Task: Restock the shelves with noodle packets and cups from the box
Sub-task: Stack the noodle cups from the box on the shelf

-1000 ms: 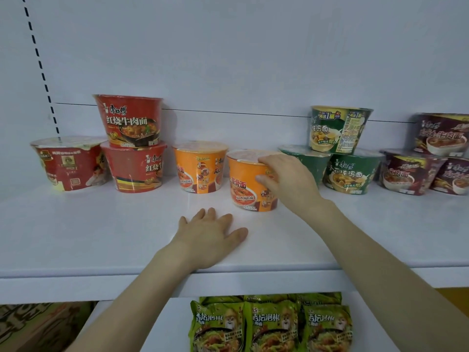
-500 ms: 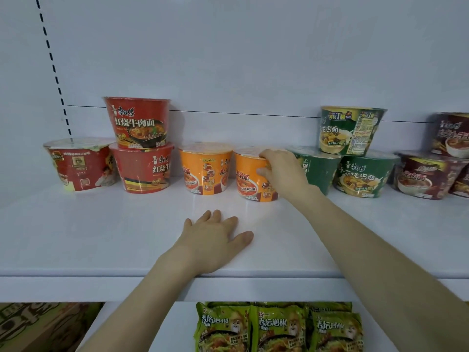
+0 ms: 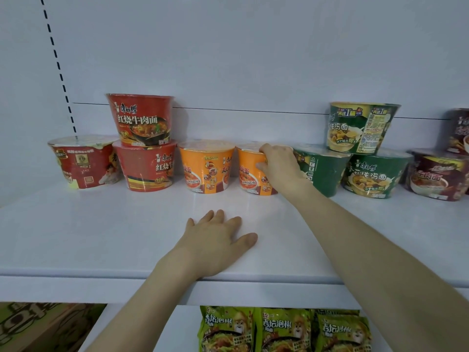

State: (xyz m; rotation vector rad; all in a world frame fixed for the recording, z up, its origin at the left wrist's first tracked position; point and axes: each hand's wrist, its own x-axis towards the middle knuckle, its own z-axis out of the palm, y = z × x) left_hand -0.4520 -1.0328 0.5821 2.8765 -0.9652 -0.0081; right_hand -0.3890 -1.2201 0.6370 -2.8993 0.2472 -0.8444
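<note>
- Our right hand (image 3: 279,168) grips the orange paper noodle cup (image 3: 250,175), fingers curled over its rim and thumb against its side wall. The cup stands upright at the back of the white metal shelf (image 3: 101,237).
- Our left hand (image 3: 218,240) lies flat near the shelf's front edge, fingers straight and slightly spread, holding nothing.
- Just left of the held cup stands a second orange cup (image 3: 206,168), upright, with a narrow gap between the two.
- On the right a dark green noodle cup (image 3: 322,171) crowds close. Our wrist hides the gap, so we cannot tell whether they touch.
- Farther right, another green cup (image 3: 378,175) stands beside it, and a third green cup (image 3: 363,128) is stacked above the pair.
- Maroon noodle cups (image 3: 439,176) fill the right edge, partly cut off.
- To the left we see a red noodle cup (image 3: 148,166) with a matching red cup (image 3: 142,119) stacked on it, and a shorter red cup (image 3: 82,161) beside them.
- A row of black slots (image 3: 58,67) runs up the back panel.
- Below, lime-green noodle packets (image 3: 284,329) lie side by side on the lower shelf.
- A brown cardboard box (image 3: 38,326) shows at the lower left.
</note>
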